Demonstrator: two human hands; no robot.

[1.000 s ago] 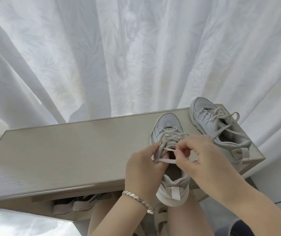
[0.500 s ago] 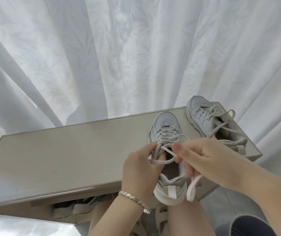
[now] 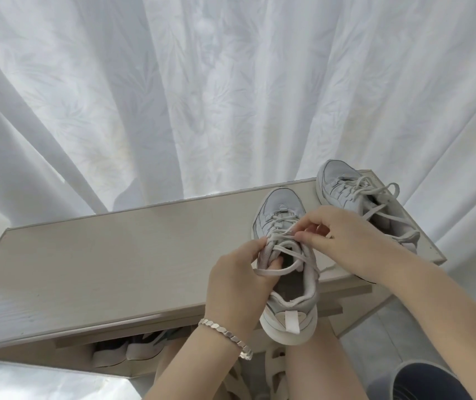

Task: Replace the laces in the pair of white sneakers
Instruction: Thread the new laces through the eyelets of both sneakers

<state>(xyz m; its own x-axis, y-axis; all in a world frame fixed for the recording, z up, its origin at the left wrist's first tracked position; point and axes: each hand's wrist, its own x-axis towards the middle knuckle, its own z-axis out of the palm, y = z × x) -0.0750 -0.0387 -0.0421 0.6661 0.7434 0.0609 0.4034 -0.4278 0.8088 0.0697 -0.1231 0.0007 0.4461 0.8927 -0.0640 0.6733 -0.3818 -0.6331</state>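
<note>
Two white sneakers stand on a pale wooden shoe cabinet (image 3: 115, 255). The near sneaker (image 3: 288, 284) points away from me, its heel overhanging the front edge. My left hand (image 3: 239, 281) grips its tongue and left collar, thumb inside the opening. A loose off-white lace (image 3: 283, 269) loops across the opening. My right hand (image 3: 343, 241) pinches the lace at the upper eyelets, just right of the tongue. The far sneaker (image 3: 355, 197) sits at the cabinet's right end with its lace untied and sprawled.
A white patterned curtain (image 3: 231, 96) hangs close behind the cabinet. Other shoes (image 3: 132, 347) sit on a shelf under the top. My bare knees and sandalled feet (image 3: 274, 370) show below the cabinet's front edge.
My right hand pulled a lace end down toward the heel, then moved back up to the upper eyelets. The lace now lies looped across the opening. My left hand kept its grip.
</note>
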